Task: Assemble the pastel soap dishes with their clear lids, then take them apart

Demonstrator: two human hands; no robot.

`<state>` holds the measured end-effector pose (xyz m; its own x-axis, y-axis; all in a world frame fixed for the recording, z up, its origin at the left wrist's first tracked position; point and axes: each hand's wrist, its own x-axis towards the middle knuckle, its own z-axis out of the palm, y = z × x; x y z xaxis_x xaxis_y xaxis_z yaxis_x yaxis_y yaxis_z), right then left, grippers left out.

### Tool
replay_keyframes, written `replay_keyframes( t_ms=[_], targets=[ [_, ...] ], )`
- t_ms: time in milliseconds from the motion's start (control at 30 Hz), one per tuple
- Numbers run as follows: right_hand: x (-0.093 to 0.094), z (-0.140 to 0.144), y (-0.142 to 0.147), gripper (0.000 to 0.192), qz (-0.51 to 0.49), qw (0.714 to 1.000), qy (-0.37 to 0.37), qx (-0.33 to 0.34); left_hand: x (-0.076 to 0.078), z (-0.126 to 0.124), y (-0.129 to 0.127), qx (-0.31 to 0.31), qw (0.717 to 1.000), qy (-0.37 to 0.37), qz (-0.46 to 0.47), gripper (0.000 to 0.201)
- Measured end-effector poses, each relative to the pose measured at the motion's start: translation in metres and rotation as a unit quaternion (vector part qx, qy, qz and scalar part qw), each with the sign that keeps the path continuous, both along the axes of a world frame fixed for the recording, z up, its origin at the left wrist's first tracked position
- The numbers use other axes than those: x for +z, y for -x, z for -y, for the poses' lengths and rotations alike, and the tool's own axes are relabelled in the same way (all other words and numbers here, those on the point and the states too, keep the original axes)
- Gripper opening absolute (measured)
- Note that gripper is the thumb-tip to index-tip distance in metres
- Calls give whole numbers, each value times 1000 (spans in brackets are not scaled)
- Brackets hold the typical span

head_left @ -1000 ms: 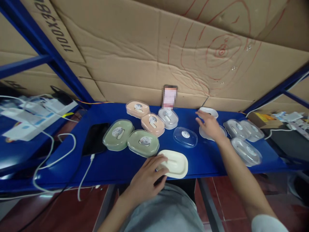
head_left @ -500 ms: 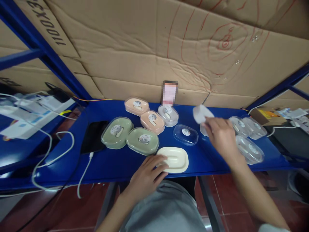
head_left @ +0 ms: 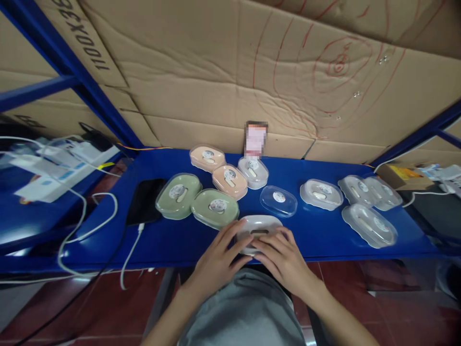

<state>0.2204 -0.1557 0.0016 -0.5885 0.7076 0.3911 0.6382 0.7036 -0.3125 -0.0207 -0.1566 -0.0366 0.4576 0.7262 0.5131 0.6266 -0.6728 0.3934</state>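
Note:
At the table's front edge lies an oval soap dish (head_left: 260, 222), now showing a pale grey slotted tray on top. My left hand (head_left: 223, 252) holds its left end, fingers over the rim and thumb low at the near side. My right hand (head_left: 284, 259) grips the right end, its fingers lying across the tray by the slot. Just behind the dish rests a clear plastic lid (head_left: 278, 201) with a round label. Left of it sits a lidded green soap dish (head_left: 215, 209); to the right is a lidded grey soap dish (head_left: 321, 194).
Another green dish (head_left: 179, 197), two peach dishes (head_left: 229, 181) and a grey dish (head_left: 253, 172) stand behind and left. Several grey dishes (head_left: 370, 226) cluster at right. A black phone (head_left: 144, 202) with a white cable (head_left: 131, 254) lies left. Cardboard (head_left: 201, 62) backs the blue table.
My right hand has come from the right to the front dish with the white-grey piece, which now covers the cream base. My left hand stays at the dish's left end.

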Motion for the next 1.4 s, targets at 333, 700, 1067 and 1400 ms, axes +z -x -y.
replay_keyframes(
  t_ms=[333, 700, 1067, 1400],
  targets=[
    [-28, 3, -53, 44, 7, 1000, 9, -27, 0, -2, 2, -24, 999, -3, 41, 17],
    [-25, -10, -59, 43, -16, 999, 4, -31, 1, -2, 0, -39, 999, -27, 6, 14],
    [-32, -63, -72, 52, -99, 972, 93, -193, -6, 6, 4, 28, 996, -64, 46, 34],
    [-24, 5, -42, 59, -49, 998, 40, -32, -4, 3, 7, 2, 993, 9, 119, 55]
  ],
)
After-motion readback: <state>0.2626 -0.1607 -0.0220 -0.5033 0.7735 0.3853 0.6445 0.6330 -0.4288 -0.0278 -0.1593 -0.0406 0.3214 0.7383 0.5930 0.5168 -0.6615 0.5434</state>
